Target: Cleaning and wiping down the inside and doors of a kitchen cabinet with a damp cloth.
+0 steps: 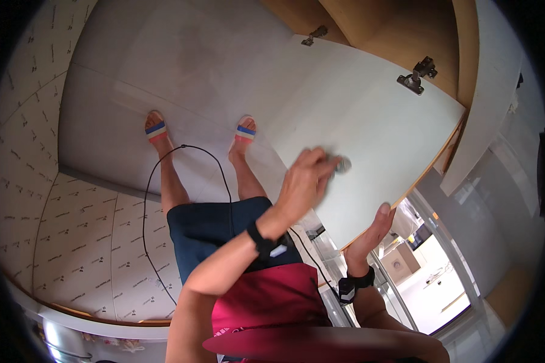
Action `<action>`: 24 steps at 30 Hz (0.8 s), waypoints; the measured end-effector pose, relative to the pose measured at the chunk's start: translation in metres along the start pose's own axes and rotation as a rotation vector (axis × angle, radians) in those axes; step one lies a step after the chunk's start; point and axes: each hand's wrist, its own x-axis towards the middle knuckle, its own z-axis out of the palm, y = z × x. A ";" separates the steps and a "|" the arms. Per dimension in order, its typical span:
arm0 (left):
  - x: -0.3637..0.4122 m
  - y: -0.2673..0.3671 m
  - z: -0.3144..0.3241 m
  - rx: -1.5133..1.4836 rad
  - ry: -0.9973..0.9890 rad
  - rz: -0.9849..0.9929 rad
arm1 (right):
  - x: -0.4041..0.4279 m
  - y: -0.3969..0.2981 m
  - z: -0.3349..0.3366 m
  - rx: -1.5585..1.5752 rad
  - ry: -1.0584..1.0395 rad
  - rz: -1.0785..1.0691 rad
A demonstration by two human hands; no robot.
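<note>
A pale cabinet door (359, 122) with a wood-toned edge hangs open on two metal hinges, one hinge (416, 75) at the right and another hinge (314, 36) at the upper left. Over the door face is my left hand (304, 177), motion-blurred, its fingertips on a small rounded greyish object (343, 164) against the surface; what it is cannot be made out. My right hand (372, 231) grips the door's lower edge, thumb on the face and the other fingers mostly hidden behind. Both wrists wear black straps with a small device.
The wood-toned cabinet interior (395, 27) lies beyond the hinges. A black cable (144, 218) loops before my legs. My sandalled feet stand on the grey floor (118, 100). Printed covering lines the panels (77, 245) at left. A glass-and-metal frame (454, 254) stands at lower right.
</note>
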 end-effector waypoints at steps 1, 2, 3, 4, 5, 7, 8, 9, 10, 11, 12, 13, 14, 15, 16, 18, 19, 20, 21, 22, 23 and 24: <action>0.013 -0.007 -0.001 -0.014 0.013 -0.016 | -0.001 -0.003 0.003 0.022 -0.005 0.021; 0.012 -0.007 -0.003 -0.002 0.030 -0.021 | -0.002 -0.003 0.004 0.026 -0.011 0.022; 0.012 -0.007 0.000 -0.002 0.045 -0.023 | -0.001 -0.001 0.002 0.003 -0.006 0.008; 0.005 -0.002 0.001 0.008 0.006 -0.035 | 0.001 0.001 -0.002 -0.019 0.003 -0.004; -0.009 0.004 0.000 0.018 -0.033 -0.047 | 0.003 0.005 -0.007 -0.020 0.009 -0.009; -0.023 0.010 -0.003 0.021 -0.065 -0.054 | 0.004 0.010 -0.012 -0.013 -0.007 -0.012; -0.022 0.010 0.001 0.031 -0.046 -0.061 | 0.003 0.009 -0.014 -0.012 0.000 -0.013; -0.019 0.009 0.001 0.052 -0.019 -0.072 | 0.002 0.005 -0.008 0.001 0.011 -0.002; -0.007 0.001 0.004 0.077 0.018 -0.041 | 0.000 0.002 -0.005 0.012 0.020 0.009; 0.011 -0.011 0.006 0.120 0.060 -0.008 | -0.001 0.003 -0.003 0.017 0.013 0.011; 0.025 -0.019 0.008 0.091 0.075 -0.027 | 0.001 0.006 -0.005 0.007 0.002 -0.002; 0.032 -0.023 0.010 0.062 0.091 -0.046 | 0.002 0.007 -0.006 -0.002 -0.010 -0.016; 0.030 -0.024 0.010 0.064 0.093 -0.044 | 0.002 0.007 -0.005 0.001 -0.011 -0.017; 0.027 -0.023 0.009 0.020 0.106 -0.066 | 0.001 0.005 -0.004 -0.006 -0.004 -0.025; 0.026 -0.023 0.008 -0.023 0.119 -0.090 | 0.001 0.005 -0.004 -0.014 0.002 -0.032; 0.028 -0.022 0.006 -0.015 0.104 -0.095 | 0.002 0.005 -0.005 -0.043 -0.020 -0.052; 0.030 -0.020 0.004 -0.006 0.094 -0.103 | 0.001 0.005 -0.007 -0.075 -0.048 -0.071; 0.036 -0.019 0.004 -0.005 0.092 -0.104 | 0.001 0.006 -0.009 -0.075 -0.047 -0.069; 0.044 -0.021 0.004 -0.064 0.064 -0.187 | 0.002 0.007 -0.011 -0.072 -0.065 -0.060; 0.049 -0.021 0.003 -0.123 0.036 -0.270 | 0.002 0.009 -0.012 -0.069 -0.083 -0.051; 0.048 -0.020 0.002 -0.120 0.038 -0.270 | 0.002 0.009 -0.011 -0.067 -0.086 -0.050; 0.046 -0.019 0.002 -0.176 0.003 -0.260 | 0.002 0.011 -0.012 -0.073 -0.061 -0.050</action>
